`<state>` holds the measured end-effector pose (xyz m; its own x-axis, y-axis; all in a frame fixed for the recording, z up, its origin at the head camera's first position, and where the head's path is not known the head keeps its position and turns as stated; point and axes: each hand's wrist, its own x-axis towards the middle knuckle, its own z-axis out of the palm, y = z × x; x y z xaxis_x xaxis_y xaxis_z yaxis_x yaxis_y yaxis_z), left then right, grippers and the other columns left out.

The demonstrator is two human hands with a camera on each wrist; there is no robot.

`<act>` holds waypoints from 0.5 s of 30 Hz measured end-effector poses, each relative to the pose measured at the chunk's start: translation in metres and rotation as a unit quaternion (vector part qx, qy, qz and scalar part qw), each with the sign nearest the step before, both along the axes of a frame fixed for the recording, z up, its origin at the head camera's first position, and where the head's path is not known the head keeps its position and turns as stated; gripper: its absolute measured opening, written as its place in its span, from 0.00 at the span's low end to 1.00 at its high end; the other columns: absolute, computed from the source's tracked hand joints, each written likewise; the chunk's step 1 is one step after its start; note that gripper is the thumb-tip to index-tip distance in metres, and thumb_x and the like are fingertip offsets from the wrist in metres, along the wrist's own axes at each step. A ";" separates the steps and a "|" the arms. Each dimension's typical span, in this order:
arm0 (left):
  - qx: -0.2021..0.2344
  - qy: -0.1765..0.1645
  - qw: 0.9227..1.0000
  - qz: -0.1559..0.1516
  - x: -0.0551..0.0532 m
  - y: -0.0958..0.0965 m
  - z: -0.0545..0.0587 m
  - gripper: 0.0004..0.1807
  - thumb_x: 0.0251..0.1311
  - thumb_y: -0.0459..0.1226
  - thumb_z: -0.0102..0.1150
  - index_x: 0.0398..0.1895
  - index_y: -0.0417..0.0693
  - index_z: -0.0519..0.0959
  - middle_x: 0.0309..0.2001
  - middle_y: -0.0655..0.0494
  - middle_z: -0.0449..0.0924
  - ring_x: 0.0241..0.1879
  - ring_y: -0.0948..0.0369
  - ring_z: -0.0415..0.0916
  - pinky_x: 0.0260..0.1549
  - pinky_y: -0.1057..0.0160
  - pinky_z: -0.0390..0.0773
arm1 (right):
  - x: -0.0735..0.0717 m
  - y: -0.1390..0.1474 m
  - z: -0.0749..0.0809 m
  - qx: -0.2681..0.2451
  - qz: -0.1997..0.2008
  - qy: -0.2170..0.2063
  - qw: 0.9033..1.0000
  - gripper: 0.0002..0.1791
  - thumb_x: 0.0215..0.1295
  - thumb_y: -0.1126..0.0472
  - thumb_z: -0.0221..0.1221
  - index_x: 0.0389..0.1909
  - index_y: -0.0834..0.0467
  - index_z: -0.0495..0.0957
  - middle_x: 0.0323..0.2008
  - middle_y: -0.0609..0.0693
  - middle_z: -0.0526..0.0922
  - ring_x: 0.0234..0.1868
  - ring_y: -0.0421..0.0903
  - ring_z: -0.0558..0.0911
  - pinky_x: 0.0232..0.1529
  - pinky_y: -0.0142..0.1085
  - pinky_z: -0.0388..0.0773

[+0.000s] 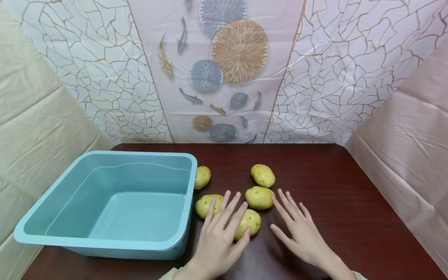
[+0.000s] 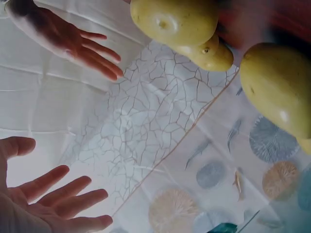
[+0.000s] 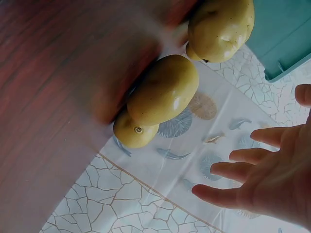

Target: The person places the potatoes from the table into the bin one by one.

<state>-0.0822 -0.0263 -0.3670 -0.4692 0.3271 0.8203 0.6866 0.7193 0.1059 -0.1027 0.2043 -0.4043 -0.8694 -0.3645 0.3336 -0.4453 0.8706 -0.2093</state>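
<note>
Several yellow potatoes lie on the table. In the head view, my left hand (image 1: 218, 237) hovers with spread, fairly straight fingers over the nearest potato (image 1: 250, 223) and partly hides a potato (image 1: 208, 205) beside the tub. My right hand (image 1: 302, 231), fingers also spread, stands to the right, its fingertips near the middle potato (image 1: 259, 197). Another potato (image 1: 263, 175) sits just behind that one. A further potato (image 1: 202, 177) is partly hidden by the tub's rim. Both wrist views show the left hand (image 2: 53, 204) and right hand (image 3: 267, 170) apart from the potatoes, holding nothing.
A light blue plastic tub (image 1: 189, 186) with nothing in it stands on the left of the dark red-brown table (image 1: 353, 202). Patterned cloth (image 1: 318, 85) hangs behind the table, and plain cloth (image 1: 402, 128) flanks its sides.
</note>
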 end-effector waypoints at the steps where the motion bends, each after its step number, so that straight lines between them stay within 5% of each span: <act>1: 0.007 0.007 1.000 -0.002 0.001 -0.001 0.002 0.21 0.64 0.47 0.39 0.51 0.44 0.74 0.58 0.48 0.71 0.61 0.51 0.64 0.63 0.49 0.54 | 0.000 0.000 0.000 -0.001 0.001 0.001 1.000 0.37 0.61 0.45 0.52 0.68 0.44 0.47 0.71 0.44 0.44 0.72 0.41 0.41 0.61 0.53 0.50; 15: 0.088 0.083 0.992 -0.030 0.008 -0.017 0.019 0.16 0.60 0.40 0.46 0.41 0.40 0.79 0.47 0.44 0.79 0.50 0.49 0.74 0.65 0.54 0.55 | -0.003 -0.005 0.000 -0.018 0.039 0.059 0.997 0.37 0.59 0.50 0.54 0.68 0.50 0.51 0.70 0.48 0.50 0.71 0.40 0.47 0.67 0.35 0.38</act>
